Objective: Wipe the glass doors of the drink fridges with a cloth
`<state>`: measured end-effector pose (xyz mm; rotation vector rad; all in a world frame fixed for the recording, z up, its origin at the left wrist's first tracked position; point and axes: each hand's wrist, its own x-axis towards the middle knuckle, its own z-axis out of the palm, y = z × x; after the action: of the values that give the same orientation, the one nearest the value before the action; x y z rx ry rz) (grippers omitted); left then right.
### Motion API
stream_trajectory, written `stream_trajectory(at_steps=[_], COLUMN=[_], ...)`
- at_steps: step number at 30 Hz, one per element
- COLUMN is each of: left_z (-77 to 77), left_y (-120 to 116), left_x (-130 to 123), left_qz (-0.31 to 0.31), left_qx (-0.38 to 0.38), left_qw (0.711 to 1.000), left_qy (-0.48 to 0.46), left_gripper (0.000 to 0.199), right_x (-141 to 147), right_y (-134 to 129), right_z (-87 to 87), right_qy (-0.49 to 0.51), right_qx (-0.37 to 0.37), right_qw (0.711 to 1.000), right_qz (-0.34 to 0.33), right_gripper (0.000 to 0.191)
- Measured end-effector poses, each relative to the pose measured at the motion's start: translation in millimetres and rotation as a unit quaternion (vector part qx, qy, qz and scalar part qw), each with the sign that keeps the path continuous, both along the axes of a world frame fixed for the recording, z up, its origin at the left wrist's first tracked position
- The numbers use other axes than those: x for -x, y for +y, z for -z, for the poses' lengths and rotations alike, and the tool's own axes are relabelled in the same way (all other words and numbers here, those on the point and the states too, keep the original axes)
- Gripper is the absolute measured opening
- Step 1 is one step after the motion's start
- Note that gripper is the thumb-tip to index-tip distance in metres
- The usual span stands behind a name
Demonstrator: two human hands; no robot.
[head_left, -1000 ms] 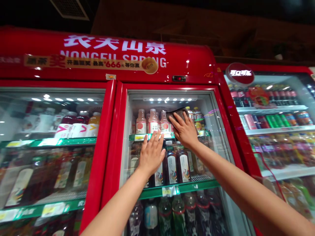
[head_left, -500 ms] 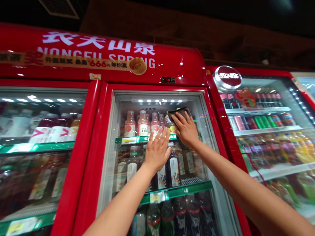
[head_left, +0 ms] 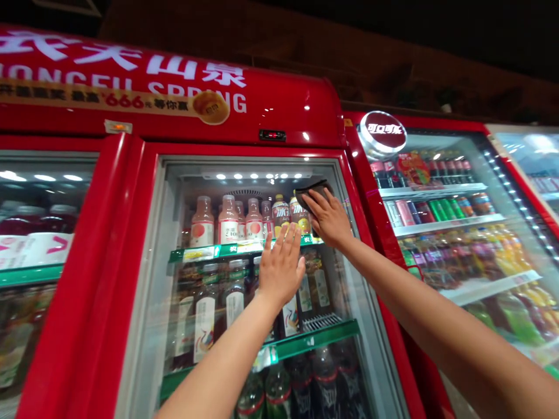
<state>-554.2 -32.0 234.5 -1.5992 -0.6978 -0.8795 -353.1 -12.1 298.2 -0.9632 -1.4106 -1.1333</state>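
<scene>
My right hand (head_left: 328, 216) presses a dark grey cloth (head_left: 315, 191) against the glass door (head_left: 192, 180) of a red drinks fridge, near the top right corner of the pane. The fingers lie spread over the cloth. Lower and to the left, my left hand (head_left: 283, 269) rests flat on or close against the same glass, fingers extended and holding nothing. Behind the pane stand pink-drink bottles (head_left: 227, 224) and yellow-labelled bottles (head_left: 280, 214) on the top shelf. My left hand and forearm hide part of the shelves below.
The door's red frame (head_left: 367, 233) runs close to the right of the cloth. A second drinks fridge (head_left: 441, 227) with a round lit sign (head_left: 383, 131) stands to the right. Another glass door (head_left: 39, 174) is at the left. A small display (head_left: 272, 135) sits above the pane.
The view has turned right, so the fridge appears further left. Both hands have shifted right across the glass, bringing the cloth nearer the frame. More yellow-labelled bottles show.
</scene>
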Motion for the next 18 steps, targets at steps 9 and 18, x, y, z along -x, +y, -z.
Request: stream_trajectory(at_steps=[9, 18], left_z=[2.4, -1.8], left_y=[3, -3], left_x=[-18, -19], left_qz=[0.021, 0.021], left_qx=[0.003, 0.010], left_qw=[1.000, 1.000], left_qy=[-0.005, 0.013], left_gripper=[0.064, 0.061], right_x=[-66, -85], right_y=[10, 17], right_z=[40.7, -1.7], right_qy=[0.093, 0.126], right_qx=[0.004, -0.006], right_qw=[0.995, 0.992], right_qz=[0.043, -0.024], right_gripper=[0.060, 0.055])
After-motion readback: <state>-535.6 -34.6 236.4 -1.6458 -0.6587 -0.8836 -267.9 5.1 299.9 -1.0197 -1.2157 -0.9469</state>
